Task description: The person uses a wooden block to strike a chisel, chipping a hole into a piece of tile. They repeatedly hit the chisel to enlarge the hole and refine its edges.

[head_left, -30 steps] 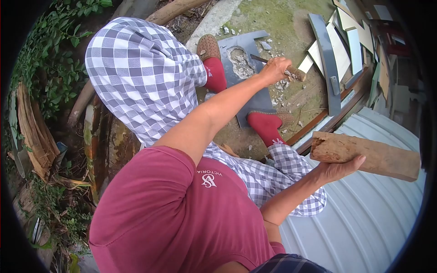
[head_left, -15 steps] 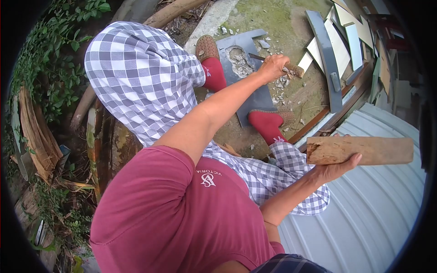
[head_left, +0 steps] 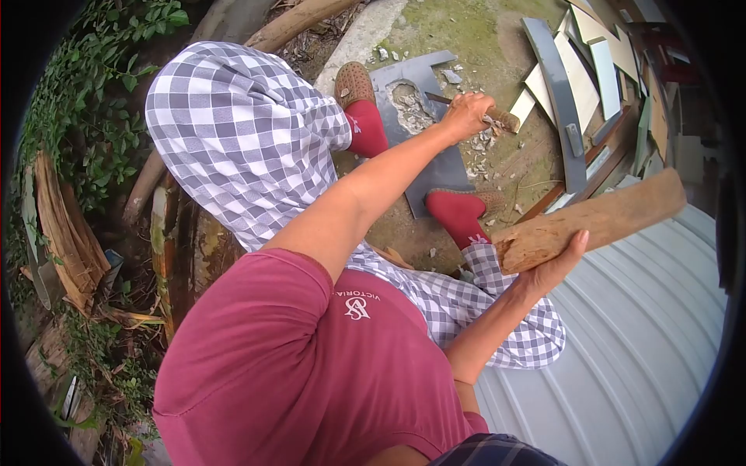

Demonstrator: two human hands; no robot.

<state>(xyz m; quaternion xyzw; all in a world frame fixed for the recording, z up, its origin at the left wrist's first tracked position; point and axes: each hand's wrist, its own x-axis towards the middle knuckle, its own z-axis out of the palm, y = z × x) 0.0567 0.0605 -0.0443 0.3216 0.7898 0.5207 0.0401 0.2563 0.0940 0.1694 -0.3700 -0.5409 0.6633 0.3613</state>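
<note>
My left hand [head_left: 466, 115] is wrapped round a chisel [head_left: 503, 119] with a wooden handle and a dark metal blade. The blade points left, toward a ragged whitish hollow [head_left: 410, 109] in a dark grey slab [head_left: 435, 163] lying on the ground between my feet. In my right hand [head_left: 556, 268] is a thick wooden block [head_left: 622, 208], raised at the right and slanting up toward its far end. Its near end is rough and splintered. The fingers on the block's far side are hidden.
Broken chips [head_left: 483, 144] lie around the slab on the mossy concrete [head_left: 466, 31]. Offcut boards [head_left: 556, 101] are piled at upper right. Corrugated metal sheeting [head_left: 622, 334] spreads at lower right. Leafy plants [head_left: 85, 101] and split wood [head_left: 66, 233] are on the left.
The wooden block has swung from nearly level to a slant, its far end rising and its splintered end moving left. My left hand and the chisel have stayed in place.
</note>
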